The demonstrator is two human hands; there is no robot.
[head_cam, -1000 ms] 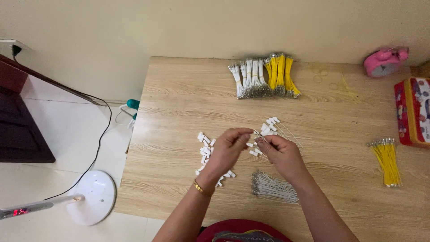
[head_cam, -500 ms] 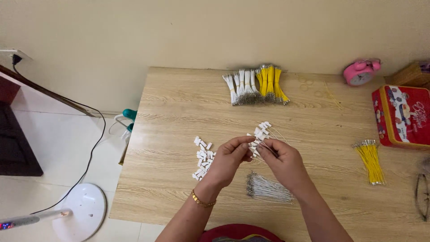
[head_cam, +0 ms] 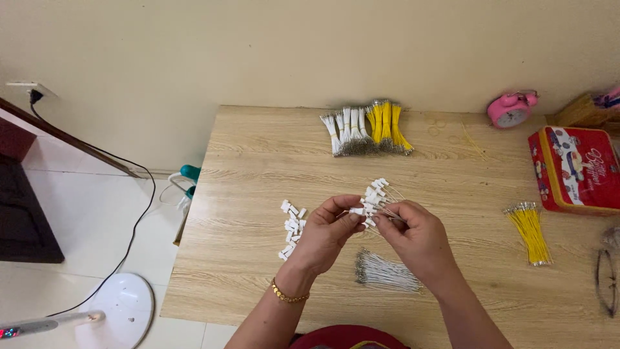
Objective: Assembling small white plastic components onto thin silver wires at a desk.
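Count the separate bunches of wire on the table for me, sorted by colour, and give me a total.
White wire bunches: 2, one at the back and one near the hands.
Yellow wire bunches: 2, one at the back and one at the right.
Total: 4.

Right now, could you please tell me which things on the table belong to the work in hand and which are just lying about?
In use: left hand, right hand, white connectors, white wires, finished leads.
Lying about: pink alarm clock, red tin, glasses.
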